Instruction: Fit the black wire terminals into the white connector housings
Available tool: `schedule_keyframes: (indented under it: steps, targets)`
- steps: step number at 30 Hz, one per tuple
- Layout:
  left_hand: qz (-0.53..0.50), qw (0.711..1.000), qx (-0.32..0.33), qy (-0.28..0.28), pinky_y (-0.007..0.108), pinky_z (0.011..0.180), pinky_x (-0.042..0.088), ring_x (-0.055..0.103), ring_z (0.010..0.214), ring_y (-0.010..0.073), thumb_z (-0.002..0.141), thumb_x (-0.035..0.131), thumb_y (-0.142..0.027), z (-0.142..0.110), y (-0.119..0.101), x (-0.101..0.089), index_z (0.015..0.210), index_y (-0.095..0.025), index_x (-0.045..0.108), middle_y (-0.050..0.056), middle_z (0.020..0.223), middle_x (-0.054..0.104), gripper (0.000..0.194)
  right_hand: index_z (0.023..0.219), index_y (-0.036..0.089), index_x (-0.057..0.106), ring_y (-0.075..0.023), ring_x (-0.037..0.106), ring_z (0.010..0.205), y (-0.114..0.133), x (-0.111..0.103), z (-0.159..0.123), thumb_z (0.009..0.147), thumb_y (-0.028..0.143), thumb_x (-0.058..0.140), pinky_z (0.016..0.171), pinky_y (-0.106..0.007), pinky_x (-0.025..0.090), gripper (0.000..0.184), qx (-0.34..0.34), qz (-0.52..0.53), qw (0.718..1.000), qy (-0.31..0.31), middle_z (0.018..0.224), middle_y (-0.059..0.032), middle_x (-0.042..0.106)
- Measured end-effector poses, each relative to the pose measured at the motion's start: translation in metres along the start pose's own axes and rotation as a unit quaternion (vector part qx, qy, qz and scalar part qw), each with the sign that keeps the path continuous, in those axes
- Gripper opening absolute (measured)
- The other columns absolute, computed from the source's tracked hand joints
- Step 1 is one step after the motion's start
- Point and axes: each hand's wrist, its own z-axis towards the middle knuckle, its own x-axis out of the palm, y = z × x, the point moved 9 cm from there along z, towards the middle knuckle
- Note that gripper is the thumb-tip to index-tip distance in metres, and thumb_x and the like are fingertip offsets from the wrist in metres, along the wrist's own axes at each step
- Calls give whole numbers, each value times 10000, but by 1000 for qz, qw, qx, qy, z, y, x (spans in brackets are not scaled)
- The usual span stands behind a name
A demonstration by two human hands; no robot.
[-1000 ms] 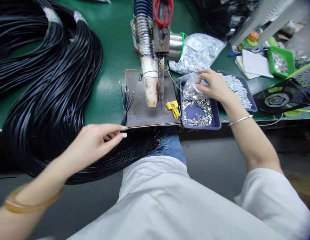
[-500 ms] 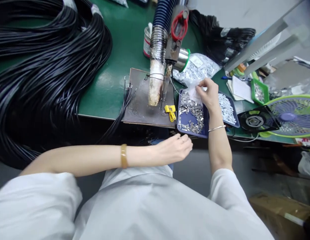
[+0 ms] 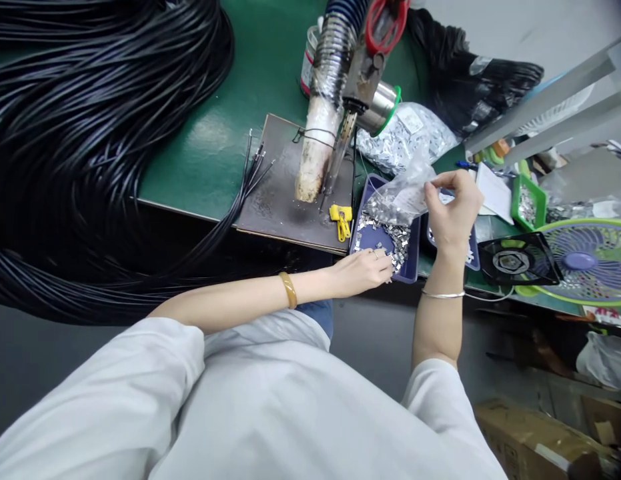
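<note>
1. R hand [image 3: 453, 212] at approx 3 o'clock of frame ctr, raised over the bench; thumb + fingers pinched on a clear plastic bag [image 3: 403, 193] of small metal clips, bag tilted mouth-down toward the tray.
2. L hand [image 3: 363, 270] at 5 o'clock of the bag, fingers curled together, tips touching the loose metal clips [image 3: 390, 237] at the near end of the blue tray [image 3: 413, 257]. Can't tell if a clip is actually pinched.
3. Progress, my read: clips already lie in the tray, so the tipping-out looks part done; the bag is far from empty, most of its load is left to come out.
4. Counts: 2 hands, 1 bag in hand, 1 bigger sealed bag of clips [image 3: 407, 137] at 12 o'clock of it, 2 blue trays (2nd mostly hidden behind R hand), clips too many to count.
5. Nearby: soldering rig [image 3: 340, 100] on a dark plate at 10 o'clock of the tray, 1 yellow clip [image 3: 341, 219] just beside the tray, black cable bundle [image 3: 90, 133] at 9 o'clock, 1 fan [image 3: 585, 257] at 3 o'clock.
</note>
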Motion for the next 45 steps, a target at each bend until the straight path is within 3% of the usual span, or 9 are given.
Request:
schedule_keyframes:
  steps: [6,12,21,27,31,34,38,42,45]
  targets:
    - [25,997,-79,1,350,757,388,591,942,233,1008,431,-129,11,11,7,888,-110,653,109,904,650,252,782,268,553,-235,591,974,-22,7,13,903,303,585,849,-412,496,130,48,19,997,-52,1012,-84,680]
    - [10,994,-105,12,358,733,370,594,936,240,1030,383,-166,15,17,6,892,-107,663,117,899,654,318,790,236,598,-194,629,703,17,43,-30,822,261,642,686,-356,513,60,-4,55,980,193,773,-6,683]
    - [-16,992,-123,36,347,758,412,607,954,241,1023,410,-189,17,21,9,906,-103,673,120,910,661,300,874,236,545,-207,587,791,2,90,-25,887,266,513,857,-394,507,45,11,20,967,253,882,-44,648]
    - [-100,980,-124,-116,322,805,479,609,851,202,1006,473,-241,-5,14,-45,845,-144,681,84,854,690,280,925,238,570,-218,662,918,22,63,-47,902,338,537,886,-395,508,108,-5,80,957,278,1031,-61,720]
    - [-126,924,-194,-306,267,775,506,632,733,130,941,565,-132,-66,47,-123,831,-182,662,25,792,736,156,901,227,586,-246,680,1159,31,20,-57,908,323,594,1000,-437,511,97,39,126,984,124,1224,-124,717]
    - [11,858,-381,-345,307,782,492,642,777,152,918,587,-158,-131,100,-166,830,-195,678,4,807,721,132,879,213,580,-224,761,916,40,-11,-62,881,317,665,783,-384,612,134,83,277,957,-34,981,-92,768]
    - [92,823,-505,-243,331,726,437,583,707,179,758,770,-235,-186,146,-175,902,-205,714,16,793,654,158,832,221,585,-85,480,331,71,-32,-66,853,328,723,352,-224,441,176,35,400,906,-132,501,93,542]
    - [27,833,-509,-215,322,612,354,447,537,129,786,741,-211,-198,143,-171,804,-230,722,-22,665,562,32,804,222,652,-12,320,328,89,-61,-79,815,405,757,316,-179,287,211,-24,345,890,-298,544,100,397]
    - [20,826,-496,-267,312,602,355,450,540,112,819,741,-223,-201,129,-184,871,-228,761,-33,638,568,56,904,229,684,-22,423,399,92,-50,-79,838,383,712,352,-194,293,169,-9,301,922,-244,691,54,541]
